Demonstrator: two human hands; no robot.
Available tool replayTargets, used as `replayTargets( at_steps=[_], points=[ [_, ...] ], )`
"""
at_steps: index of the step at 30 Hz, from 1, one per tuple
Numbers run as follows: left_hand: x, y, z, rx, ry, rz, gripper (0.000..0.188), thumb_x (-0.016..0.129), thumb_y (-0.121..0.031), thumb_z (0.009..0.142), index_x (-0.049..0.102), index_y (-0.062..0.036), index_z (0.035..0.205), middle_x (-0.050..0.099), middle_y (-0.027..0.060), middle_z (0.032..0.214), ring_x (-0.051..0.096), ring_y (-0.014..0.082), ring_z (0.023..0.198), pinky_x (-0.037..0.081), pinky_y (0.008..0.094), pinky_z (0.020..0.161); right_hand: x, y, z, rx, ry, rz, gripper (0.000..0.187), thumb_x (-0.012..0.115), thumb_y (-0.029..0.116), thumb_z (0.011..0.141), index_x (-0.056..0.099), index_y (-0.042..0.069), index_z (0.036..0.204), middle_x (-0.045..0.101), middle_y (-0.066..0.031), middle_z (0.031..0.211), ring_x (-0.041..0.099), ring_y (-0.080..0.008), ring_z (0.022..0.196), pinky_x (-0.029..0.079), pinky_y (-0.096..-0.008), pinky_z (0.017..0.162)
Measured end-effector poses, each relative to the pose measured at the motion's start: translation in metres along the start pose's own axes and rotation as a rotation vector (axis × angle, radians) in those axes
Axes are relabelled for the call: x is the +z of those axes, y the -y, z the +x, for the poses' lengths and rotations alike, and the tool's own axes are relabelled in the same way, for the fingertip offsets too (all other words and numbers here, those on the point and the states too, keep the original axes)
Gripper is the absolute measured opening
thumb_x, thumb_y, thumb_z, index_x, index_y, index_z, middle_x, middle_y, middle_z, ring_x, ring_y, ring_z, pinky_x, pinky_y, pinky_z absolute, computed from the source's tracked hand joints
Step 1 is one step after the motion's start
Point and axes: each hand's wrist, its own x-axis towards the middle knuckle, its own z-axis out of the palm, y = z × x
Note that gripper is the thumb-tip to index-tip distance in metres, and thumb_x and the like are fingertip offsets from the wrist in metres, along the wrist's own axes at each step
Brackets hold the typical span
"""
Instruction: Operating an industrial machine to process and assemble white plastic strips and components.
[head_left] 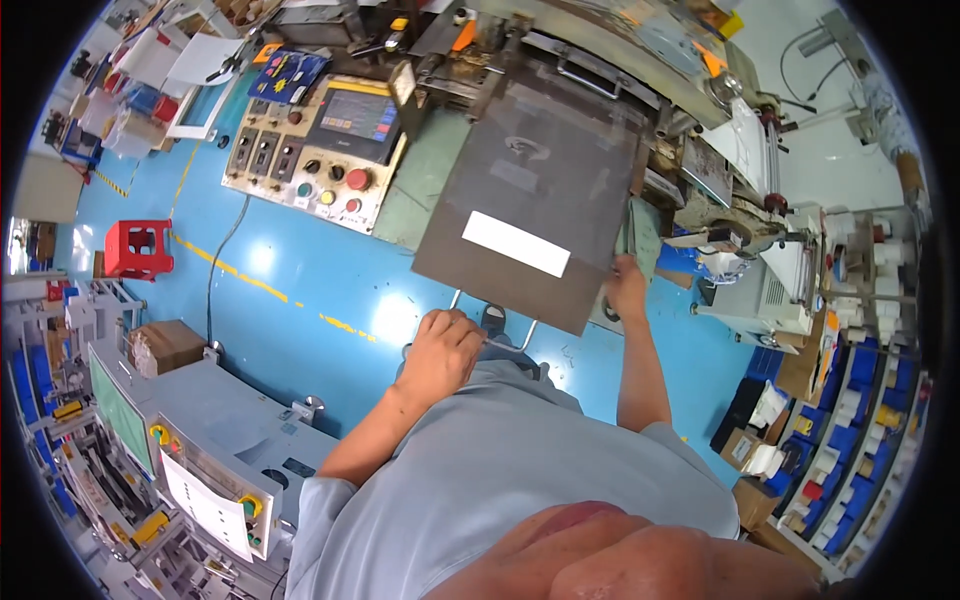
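A dark flat metal plate [520, 215] on a machine lies in front of me, with a white rectangular label [516, 243] near its front edge. A U-shaped metal handle [528, 338] sticks out from that edge toward my body. My left hand [443, 352] is closed round the handle's left part. At the plate's right front side is my right hand [626, 289], its fingers curled and partly hidden against the machine. What they hold there cannot be made out.
A control panel [310, 150] with a screen, knobs and coloured buttons stands left of the plate. A red stool [138, 249] is on the blue floor [265, 300]. To the lower left is a grey machine [230, 400]; blue parts bins [845, 440] line the right.
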Motion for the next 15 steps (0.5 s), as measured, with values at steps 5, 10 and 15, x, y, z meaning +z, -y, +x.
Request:
replayTargets(
  at_steps=[5,10,15],
  points=[
    [0.007,0.048,-0.007,0.268,-0.067,-0.019,0.010,0.061,-0.019,0.067,0.063,-0.0102,0.073,0.055,0.0066,0.079,0.052,0.0263,0.083,0.043,0.0404,0.075,-0.046,-0.068,-0.025,-0.216,-0.437,-0.124,0.032,0.058,0.018,0.089,0.058,0.004,0.118,0.064,-0.0129,0.102,0.060,-0.0290,0.098,0.047,-0.0392,0.088],
    [-0.004,0.063,-0.024,0.306,-0.079,0.228,0.009,0.061,-0.022,0.070,0.062,-0.0137,0.067,0.057,0.0028,0.085,0.052,0.0214,0.089,0.040,0.0367,0.075,-0.093,0.095,-0.070,-0.185,-0.531,-0.207,0.038,0.054,0.032,0.096,0.057,-0.001,0.116,0.064,-0.0155,0.103,0.060,-0.0247,0.095,0.047,-0.0363,0.085],
    [-0.079,0.106,-0.100,0.060,-0.160,0.243,0.021,0.064,-0.032,0.077,0.066,-0.0127,0.070,0.058,0.0024,0.083,0.052,0.0210,0.089,0.039,0.0360,0.073,-0.048,0.295,-0.092,-0.098,-0.374,0.194,0.036,0.050,0.027,0.098,0.053,-0.005,0.116,0.063,-0.0104,0.106,0.056,-0.0217,0.094,0.045,-0.0320,0.083]
  ],
)
